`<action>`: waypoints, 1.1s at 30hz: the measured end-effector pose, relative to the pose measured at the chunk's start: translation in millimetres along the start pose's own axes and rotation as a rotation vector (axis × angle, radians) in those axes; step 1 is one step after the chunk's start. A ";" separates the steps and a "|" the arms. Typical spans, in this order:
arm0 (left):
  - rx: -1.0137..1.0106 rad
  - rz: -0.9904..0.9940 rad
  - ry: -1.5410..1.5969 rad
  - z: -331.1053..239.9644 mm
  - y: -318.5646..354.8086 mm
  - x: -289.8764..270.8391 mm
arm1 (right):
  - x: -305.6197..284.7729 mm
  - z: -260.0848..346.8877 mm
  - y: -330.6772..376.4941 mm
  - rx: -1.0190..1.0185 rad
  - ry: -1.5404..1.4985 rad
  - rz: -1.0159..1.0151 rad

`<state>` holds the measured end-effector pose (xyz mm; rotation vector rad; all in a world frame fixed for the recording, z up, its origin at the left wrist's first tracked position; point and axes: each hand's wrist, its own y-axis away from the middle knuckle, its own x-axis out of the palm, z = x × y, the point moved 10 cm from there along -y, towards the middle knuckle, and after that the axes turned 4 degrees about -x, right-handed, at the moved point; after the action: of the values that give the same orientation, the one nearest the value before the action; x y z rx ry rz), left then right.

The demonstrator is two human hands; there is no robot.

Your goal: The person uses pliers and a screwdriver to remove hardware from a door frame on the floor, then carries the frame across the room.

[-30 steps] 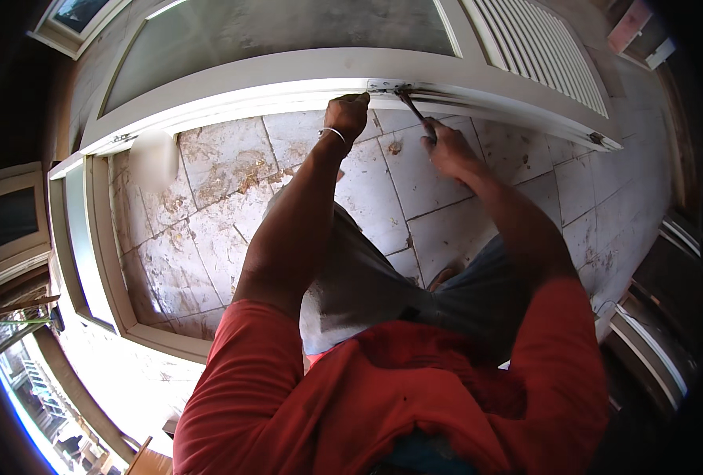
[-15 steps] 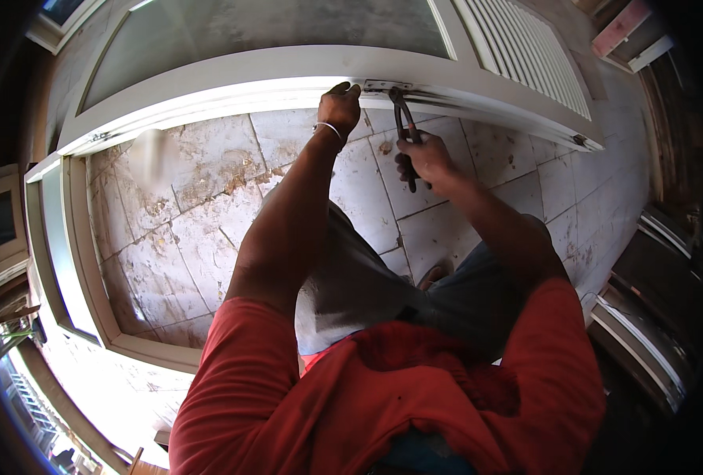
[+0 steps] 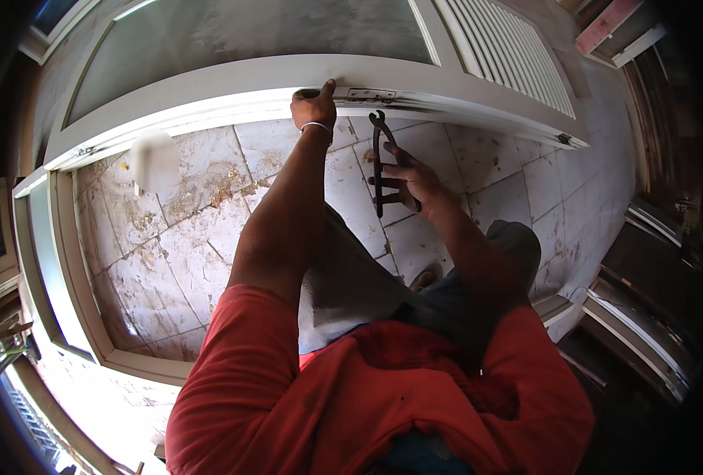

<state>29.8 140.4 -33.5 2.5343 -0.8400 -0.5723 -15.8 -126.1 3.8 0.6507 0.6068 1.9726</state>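
Note:
My right hand [image 3: 411,180] is closed around the handles of dark metal pincers [image 3: 378,162]. Their jaws point away from me, a little short of the door's near edge and apart from it. A white panel door [image 3: 304,71] lies across the far side, with a dark glazed pane and a slatted section. On its near edge is a metal hinge plate [image 3: 371,95], with dark marks to its right. Just left of that plate, my left hand [image 3: 314,109] grips the door's edge, thumb up on the face and the other fingers partly hidden.
Dirty, stained pale tiles [image 3: 201,214] cover the floor between me and the door. At the left stands a pale frame with glass [image 3: 70,261]. More frames and boards [image 3: 636,332] are stacked at the right. A pale blurred shape [image 3: 155,158] shows over the left tiles.
The pincers have come away from the hinge plate, back toward me. My left hand has shifted left along the door's edge. The whole view has moved slightly.

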 end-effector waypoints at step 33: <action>0.048 -0.019 -0.001 2.5 -14.6 -5.9 | -129.3 21.0 -50.4 -0.405 1.263 -0.097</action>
<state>30.9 154.3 -41.3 2.5878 -0.8401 -0.5653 83.6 -215.7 -38.6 -0.9563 0.8737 2.1500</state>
